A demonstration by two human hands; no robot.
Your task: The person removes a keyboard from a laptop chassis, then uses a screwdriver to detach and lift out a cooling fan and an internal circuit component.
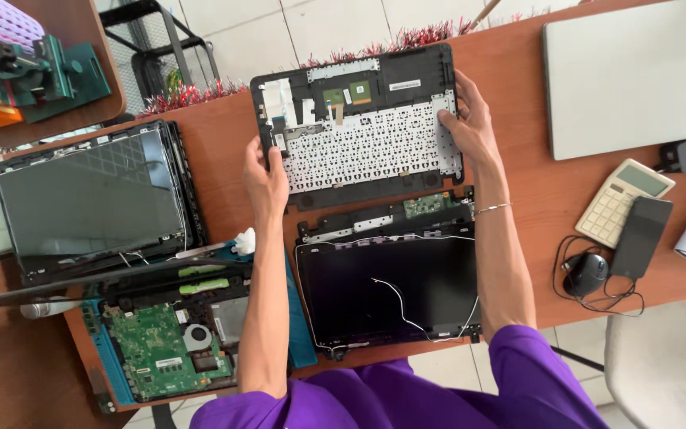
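Fingers: left hand (264, 171) | right hand (470, 123) | curled, gripping keyboard panel (363, 131) edges

An electronics repair workshop, by the look of the brown tabletop (224, 135): several laptops lie taken apart on it, among them an upturned keyboard case (363, 119), a loose screen panel with stray wires (391, 290), another bare screen (89, 199) and an exposed green motherboard with fan (168, 349). A calculator (623, 200), a mouse (585, 274) and a closed grey laptop (637, 71) lie alongside
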